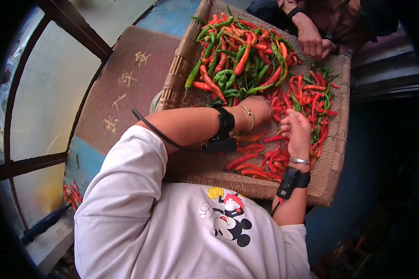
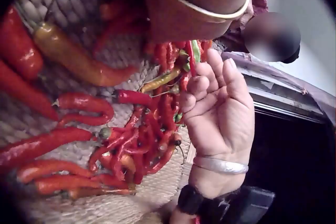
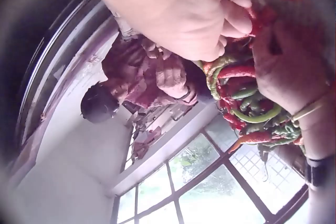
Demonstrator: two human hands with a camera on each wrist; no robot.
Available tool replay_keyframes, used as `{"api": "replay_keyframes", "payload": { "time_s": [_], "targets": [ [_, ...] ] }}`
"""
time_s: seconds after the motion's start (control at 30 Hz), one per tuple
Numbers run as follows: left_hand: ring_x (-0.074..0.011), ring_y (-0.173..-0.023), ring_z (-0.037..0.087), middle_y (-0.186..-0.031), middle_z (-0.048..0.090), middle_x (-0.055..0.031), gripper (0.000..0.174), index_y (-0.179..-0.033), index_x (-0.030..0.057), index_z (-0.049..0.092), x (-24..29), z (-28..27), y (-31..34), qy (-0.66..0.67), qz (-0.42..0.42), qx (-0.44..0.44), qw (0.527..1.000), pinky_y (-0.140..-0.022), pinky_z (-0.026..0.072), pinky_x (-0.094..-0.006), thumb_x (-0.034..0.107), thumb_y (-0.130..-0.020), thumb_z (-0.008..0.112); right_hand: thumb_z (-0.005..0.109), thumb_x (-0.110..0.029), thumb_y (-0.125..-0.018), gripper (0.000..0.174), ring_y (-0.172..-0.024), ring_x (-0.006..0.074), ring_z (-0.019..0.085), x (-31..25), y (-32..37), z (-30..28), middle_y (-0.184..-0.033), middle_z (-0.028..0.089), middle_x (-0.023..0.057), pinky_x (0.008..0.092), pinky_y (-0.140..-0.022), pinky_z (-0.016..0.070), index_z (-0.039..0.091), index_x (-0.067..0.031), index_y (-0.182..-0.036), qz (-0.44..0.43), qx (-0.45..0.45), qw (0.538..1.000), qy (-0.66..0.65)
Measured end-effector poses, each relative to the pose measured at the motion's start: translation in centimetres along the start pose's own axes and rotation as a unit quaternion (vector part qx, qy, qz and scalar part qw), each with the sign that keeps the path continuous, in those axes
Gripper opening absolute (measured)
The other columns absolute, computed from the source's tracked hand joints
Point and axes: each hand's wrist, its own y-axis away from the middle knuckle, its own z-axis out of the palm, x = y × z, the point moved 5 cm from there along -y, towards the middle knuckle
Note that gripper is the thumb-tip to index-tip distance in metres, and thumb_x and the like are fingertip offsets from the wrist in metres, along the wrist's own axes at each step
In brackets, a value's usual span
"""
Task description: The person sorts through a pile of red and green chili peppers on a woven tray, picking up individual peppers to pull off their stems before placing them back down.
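My left hand (image 1: 258, 109), with a gold bangle at the wrist, reaches down among red chili peppers beside the big mixed heap. Its fingertips are hidden in the head view; in the right wrist view the hand (image 3: 286, 64) has bent fingers close to red peppers, and I cannot tell whether it pinches one. My right hand (image 1: 297, 130), with a silver bangle, hovers over the basket's right part. In the left wrist view its palm (image 2: 218, 116) shows bare and its fingers are loosely bent. Red chili peppers (image 2: 142, 145) lie below and beside it.
The woven basket (image 1: 172, 83) holds a heap of red and green chilies (image 1: 239, 51), a smaller pile (image 1: 314, 95) at right and red ones (image 1: 260, 162) near my body. Another person's hand (image 1: 309, 39) is at the far rim. A brown mat (image 1: 125, 83) lies at left.
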Motion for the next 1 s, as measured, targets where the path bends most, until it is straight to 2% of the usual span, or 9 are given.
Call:
{"api": "replay_keyframes", "payload": {
  "time_s": [0.17, 0.27, 0.33, 0.37, 0.43, 0.67, 0.77, 0.83, 1.0],
  "targets": [
    [-0.0298, -0.077, 0.056, -0.085, 0.056, -0.0142, 0.013, -0.077, 0.0062, 0.057, 0.0, -1.1, 0.0, 0.044, -0.036, 0.012, 0.998, -0.066, 0.0454, -0.0381, 0.015, -0.068, 0.053, 0.051, -0.018, -0.082, 0.020, -0.051, 0.0058, 0.048, 0.8, 0.0, 0.6, -0.065, 0.053, 0.0007, 0.0181, -0.044, 0.0387, 0.056, -0.0011, -0.091, 0.052, -0.012, 0.983, 0.176],
    [-0.0308, -0.075, 0.056, -0.090, 0.054, -0.0152, 0.014, -0.080, 0.0049, 0.055, -0.2, -1.9, 0.0, 0.072, -0.053, 0.037, 0.995, -0.064, 0.0456, -0.0390, 0.014, -0.069, 0.053, 0.052, -0.018, -0.081, 0.021, -0.051, 0.0069, 0.048, 0.7, 0.2, 1.0, -0.063, 0.053, 0.0012, 0.0200, -0.047, 0.0401, 0.057, 0.0006, -0.088, 0.025, -0.024, 0.975, 0.221],
    [-0.0331, -0.073, 0.057, -0.103, 0.048, -0.0180, 0.019, -0.088, 0.0038, 0.052, 0.0, -3.4, 0.2, 0.073, -0.020, 0.109, 0.991, -0.065, 0.0466, -0.0393, 0.012, -0.071, 0.051, 0.052, -0.018, -0.081, 0.021, -0.051, 0.0072, 0.048, 0.3, 0.4, 1.3, -0.063, 0.053, 0.0015, 0.0203, -0.048, 0.0404, 0.057, 0.0012, -0.087, 0.018, -0.020, 0.973, 0.230],
    [-0.0331, -0.073, 0.057, -0.103, 0.048, -0.0180, 0.019, -0.088, 0.0038, 0.052, 0.3, -3.8, 0.3, 0.073, -0.020, 0.110, 0.991, -0.065, 0.0466, -0.0393, 0.012, -0.071, 0.051, 0.052, -0.018, -0.081, 0.021, -0.052, 0.0075, 0.048, 0.1, 0.5, 1.4, -0.063, 0.054, 0.0018, 0.0207, -0.049, 0.0407, 0.057, 0.0019, -0.087, 0.011, -0.015, 0.971, 0.239],
    [-0.0334, -0.078, 0.058, -0.118, 0.036, -0.0254, 0.026, -0.093, 0.0002, 0.049, 0.3, -4.2, 0.5, 0.083, -0.088, 0.071, 0.990, -0.068, 0.0486, -0.0368, 0.008, -0.069, 0.055, 0.052, -0.017, -0.081, 0.021, -0.052, 0.0074, 0.048, 0.2, 0.4, 1.3, -0.064, 0.053, 0.0017, 0.0205, -0.049, 0.0405, 0.057, 0.0018, -0.087, 0.015, -0.014, 0.973, 0.231],
    [-0.0351, -0.079, 0.058, -0.108, 0.040, -0.0288, 0.027, -0.094, -0.0050, 0.046, -0.7, -3.1, 0.1, 0.098, -0.151, 0.059, 0.982, -0.068, 0.0483, -0.0377, 0.005, -0.070, 0.054, 0.051, -0.016, -0.081, 0.020, -0.053, 0.0073, 0.048, 0.4, 0.4, 1.3, -0.065, 0.054, 0.0019, 0.0205, -0.049, 0.0407, 0.057, 0.0016, -0.089, 0.015, -0.024, 0.979, 0.203],
    [-0.0377, -0.075, 0.056, -0.104, 0.044, -0.0251, 0.034, -0.101, 0.0007, 0.046, -1.9, -1.8, -0.6, 0.092, -0.125, 0.118, 0.981, -0.066, 0.0476, -0.0389, 0.014, -0.071, 0.055, 0.051, -0.016, -0.081, 0.020, -0.053, 0.0073, 0.049, 0.4, 0.4, 1.4, -0.065, 0.054, 0.0020, 0.0206, -0.049, 0.0409, 0.057, 0.0018, -0.089, 0.016, -0.022, 0.977, 0.211],
    [-0.0365, -0.075, 0.056, -0.098, 0.047, -0.0233, 0.032, -0.098, 0.0005, 0.047, -1.5, -1.9, -0.5, 0.102, -0.108, 0.045, 0.988, -0.063, 0.0478, -0.0389, 0.014, -0.071, 0.055, 0.052, -0.016, -0.081, 0.021, -0.054, 0.0073, 0.049, 0.5, 0.3, 1.4, -0.066, 0.054, 0.0018, 0.0208, -0.049, 0.0410, 0.057, 0.0020, -0.090, 0.017, -0.024, 0.977, 0.211],
    [-0.0344, -0.074, 0.057, -0.091, 0.050, -0.0198, 0.026, -0.089, 0.0007, 0.051, -0.4, -3.1, 0.2, 0.021, -0.116, 0.036, 0.992, -0.060, 0.0481, -0.0393, 0.017, -0.070, 0.057, 0.052, -0.017, -0.081, 0.023, -0.055, 0.0074, 0.050, 1.4, 0.0, 1.1, -0.069, 0.054, 0.0006, 0.0205, -0.049, 0.0401, 0.056, 0.0014, -0.094, 0.015, -0.025, 0.974, 0.225]
  ]
}}
